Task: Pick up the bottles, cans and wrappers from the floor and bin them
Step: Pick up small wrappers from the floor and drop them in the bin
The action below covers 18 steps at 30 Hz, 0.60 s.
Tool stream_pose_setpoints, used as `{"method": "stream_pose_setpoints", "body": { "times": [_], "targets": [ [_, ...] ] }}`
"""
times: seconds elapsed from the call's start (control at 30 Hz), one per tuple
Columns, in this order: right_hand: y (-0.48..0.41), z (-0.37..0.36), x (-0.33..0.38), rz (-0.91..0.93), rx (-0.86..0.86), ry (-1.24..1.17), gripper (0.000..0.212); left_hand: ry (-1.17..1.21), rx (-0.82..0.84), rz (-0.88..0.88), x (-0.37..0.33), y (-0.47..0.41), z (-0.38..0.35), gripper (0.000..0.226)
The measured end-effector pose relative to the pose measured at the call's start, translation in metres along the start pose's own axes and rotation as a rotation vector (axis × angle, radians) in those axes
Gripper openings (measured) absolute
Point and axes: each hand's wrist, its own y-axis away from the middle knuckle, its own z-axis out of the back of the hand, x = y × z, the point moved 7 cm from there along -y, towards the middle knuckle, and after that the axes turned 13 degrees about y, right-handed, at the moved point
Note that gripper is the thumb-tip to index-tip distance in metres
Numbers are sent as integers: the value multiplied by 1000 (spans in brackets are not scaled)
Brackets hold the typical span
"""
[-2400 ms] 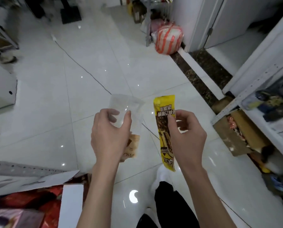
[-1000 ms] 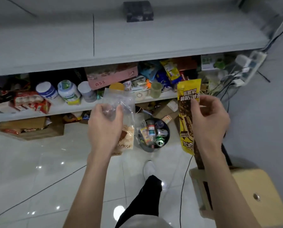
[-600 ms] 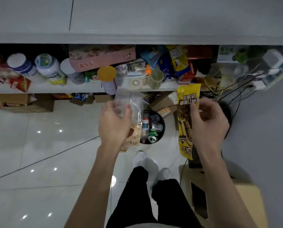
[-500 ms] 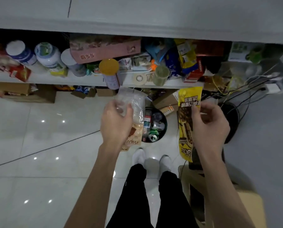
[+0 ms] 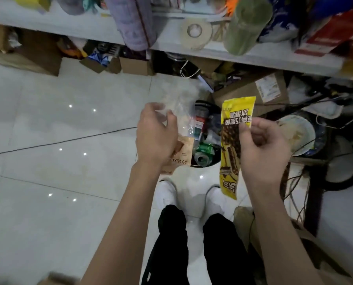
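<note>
My left hand (image 5: 155, 138) pinches a clear plastic wrapper (image 5: 183, 112) with a brown printed lower end, held just left of and partly over the bin. My right hand (image 5: 262, 153) pinches a long yellow snack wrapper (image 5: 231, 145) that hangs down over the bin's right side. The round black bin (image 5: 204, 138) stands on the floor right in front of my white shoes, with cans and small bottles inside. Both wrappers hide part of the bin's rim.
A white shelf (image 5: 192, 46) loaded with a tape roll, a green cup and packets runs across the top. Cardboard boxes (image 5: 251, 93) and tangled cables sit under it. A fan base (image 5: 344, 161) lies at right, a wooden stool (image 5: 294, 243) beside my right leg.
I turned from the open floor to the shelf and stepped up to the bin. Both hands, still holding their wrappers, are now right above it.
</note>
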Motion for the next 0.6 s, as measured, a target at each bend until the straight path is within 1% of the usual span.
{"method": "stream_pose_setpoints", "body": {
  "times": [0.2, 0.43, 0.53, 0.6],
  "targets": [
    [-18, -78, -62, -30, 1, -6, 9, -8, 43, 2, 81, -40, -53, 28],
    [-38, -142, -103, -54, -56, 21, 13, -12, 59, -39, 133, -87, -91, 29],
    [-43, -152, -115, -62, -94, 39, 9, -64, 100, -56, 145, -97, -103, 38],
    [-42, -152, -118, -63, -111, 62, 14, -176, 129, -99, 149, -97, -106, 48]
  ]
}}
